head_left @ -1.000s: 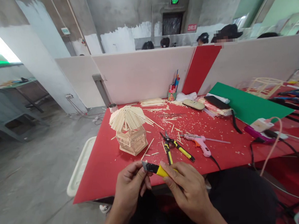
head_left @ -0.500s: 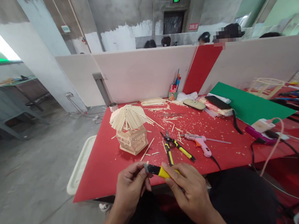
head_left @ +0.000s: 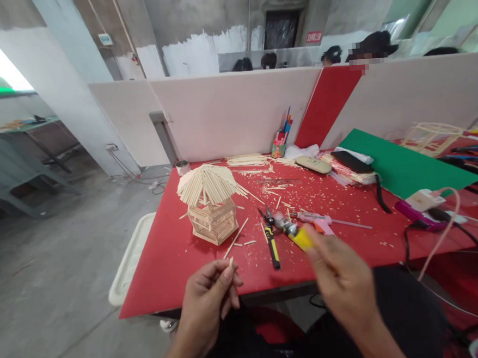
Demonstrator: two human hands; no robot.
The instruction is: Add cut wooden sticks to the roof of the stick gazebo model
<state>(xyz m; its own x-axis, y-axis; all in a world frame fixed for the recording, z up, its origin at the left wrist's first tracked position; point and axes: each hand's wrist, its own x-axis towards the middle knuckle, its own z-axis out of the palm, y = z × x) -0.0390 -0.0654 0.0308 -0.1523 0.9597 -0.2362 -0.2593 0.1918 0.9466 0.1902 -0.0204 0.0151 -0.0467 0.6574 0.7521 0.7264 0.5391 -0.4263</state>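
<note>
My left hand (head_left: 211,293) is closed in a pinch on a short wooden stick (head_left: 231,261), whose pale tip pokes up between thumb and finger. My right hand (head_left: 342,272) grips a yellow-handled utility knife (head_left: 304,240), smeared by motion, its front end pointing up and left over the table. Behind that knife lie the yellow and black pliers (head_left: 273,247), partly covered, and a pink glue gun (head_left: 324,225). Beyond my left hand stands a small pavilion model (head_left: 212,208) of wooden sticks, upright with a slatted roof.
Loose sticks (head_left: 246,160) and shavings are scattered over the red tabletop (head_left: 168,282). A pen cup (head_left: 278,148), a glasses case (head_left: 313,164) and a green board (head_left: 413,161) are farther back. At right is a purple power strip (head_left: 416,217) with cables. A partition (head_left: 234,114) borders the back.
My right hand has moved right and away from my left hand, taking the utility knife with it. My left hand stays nearly in place, with the stick's tip now uncovered.
</note>
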